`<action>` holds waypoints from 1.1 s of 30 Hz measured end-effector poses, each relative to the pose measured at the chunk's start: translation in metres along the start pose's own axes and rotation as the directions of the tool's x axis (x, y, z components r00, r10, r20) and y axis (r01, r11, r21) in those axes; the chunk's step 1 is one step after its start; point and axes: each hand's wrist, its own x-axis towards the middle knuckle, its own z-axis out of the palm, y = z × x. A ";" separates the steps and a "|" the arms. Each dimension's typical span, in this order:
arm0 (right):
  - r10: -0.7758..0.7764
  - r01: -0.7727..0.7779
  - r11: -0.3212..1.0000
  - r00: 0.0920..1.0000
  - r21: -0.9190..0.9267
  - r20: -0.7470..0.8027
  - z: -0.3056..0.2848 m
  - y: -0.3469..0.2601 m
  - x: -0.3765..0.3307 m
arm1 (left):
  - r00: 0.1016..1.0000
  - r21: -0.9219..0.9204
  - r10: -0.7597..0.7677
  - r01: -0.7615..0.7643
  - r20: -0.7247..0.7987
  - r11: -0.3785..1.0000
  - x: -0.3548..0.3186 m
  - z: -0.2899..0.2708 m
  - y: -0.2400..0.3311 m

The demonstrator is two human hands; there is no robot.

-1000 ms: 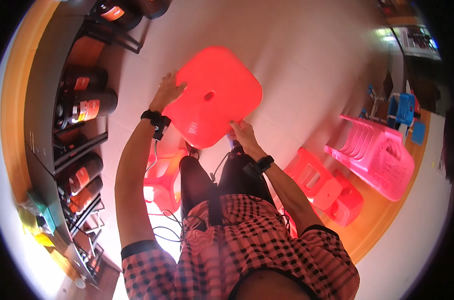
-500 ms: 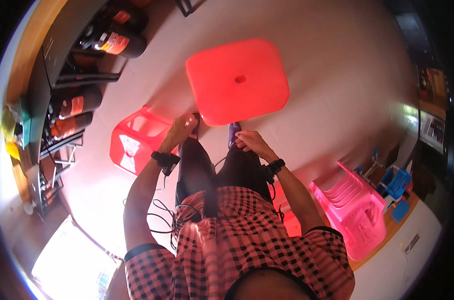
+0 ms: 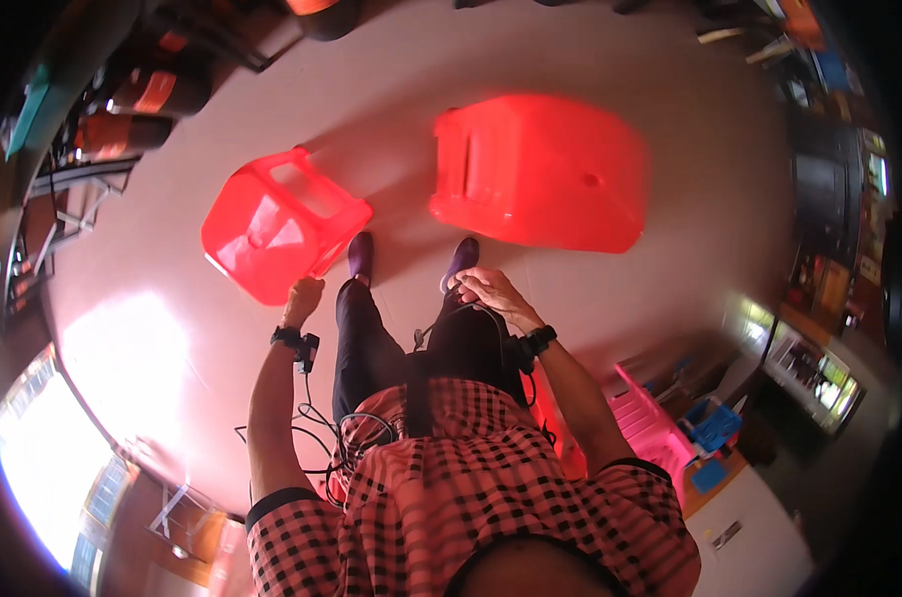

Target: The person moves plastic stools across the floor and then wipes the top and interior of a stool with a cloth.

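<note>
My left hand is closed in a loose fist beside the near edge of a red plastic stool. Whether it touches that stool, I cannot tell. Above my right knee is my right hand, its fingers curled together. A small pale curve shows at its fingertips, too small to name. Ahead of my right foot stands a second red stool, slightly blurred, with a hole in its seat. Both wrists carry black straps with small devices, and black cables trail over my lap.
Racks of dark bottles stand at the far left. At right, a pink plastic stool and a blue basket sit by a white cabinet. Another red piece shows below my right forearm. A bright window is at left.
The view has turned, and both red stools appear shifted and at new angles. My left hand has gone from over the left stool to beside its near edge, its fingers now curled in.
</note>
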 end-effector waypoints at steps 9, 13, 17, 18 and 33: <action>-0.185 0.232 0.941 0.962 -0.245 0.200 0.130 -0.096 0.115 | 0.499 -0.923 -0.866 0.349 0.036 0.163 -0.101 0.048 -0.126; -0.214 0.262 0.887 0.963 -0.381 0.165 0.123 -0.106 0.186 | 0.589 -0.960 -0.784 0.277 0.197 -0.033 -0.081 0.035 -0.081; -0.029 0.112 0.780 0.989 -0.616 0.143 0.141 -0.120 0.233 | 0.664 -0.964 -0.701 0.142 0.261 -0.224 -0.060 0.028 -0.079; -0.015 0.108 0.778 0.988 -0.619 0.154 0.152 -0.118 0.233 | 0.729 -0.956 -0.641 0.065 0.240 -0.285 -0.060 0.032 -0.084; -0.292 0.354 0.898 0.923 -0.259 0.250 0.153 -0.173 0.120 | 0.674 -0.970 -0.725 -0.240 -0.142 -0.034 -0.053 -0.069 -0.084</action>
